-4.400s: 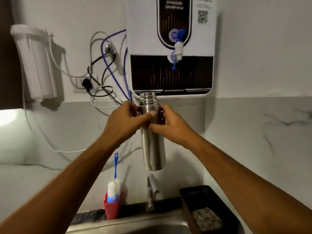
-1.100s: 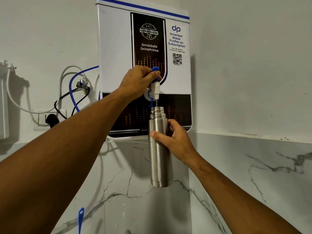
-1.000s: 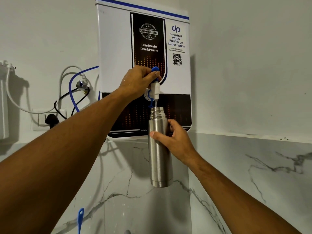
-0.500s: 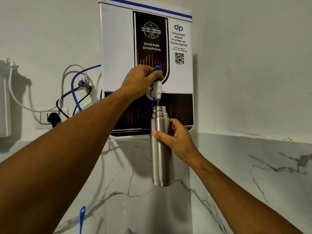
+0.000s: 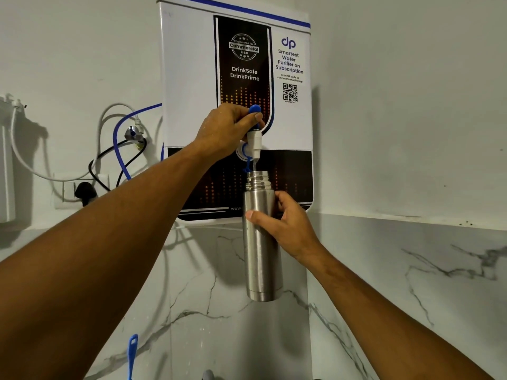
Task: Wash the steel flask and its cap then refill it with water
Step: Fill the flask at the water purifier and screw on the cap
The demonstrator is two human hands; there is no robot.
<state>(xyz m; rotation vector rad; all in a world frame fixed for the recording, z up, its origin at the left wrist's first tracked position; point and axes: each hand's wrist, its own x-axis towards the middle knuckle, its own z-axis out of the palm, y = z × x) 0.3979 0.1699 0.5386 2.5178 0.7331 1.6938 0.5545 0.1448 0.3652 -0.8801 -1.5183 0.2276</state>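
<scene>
Right hand (image 5: 285, 229) wraps the flask (image 5: 262, 250) just below its shoulder, upright, uncapped, mouth right under the spout (image 5: 253, 144) at the purifier's (image 5: 192, 78) mid front. Thin stream runs from spout into the mouth. Left hand (image 5: 225, 130) grips the blue lever (image 5: 254, 111) on top of the spout, thumb on it. Blue handle (image 5: 132, 355) at bottom edge of view.
</scene>
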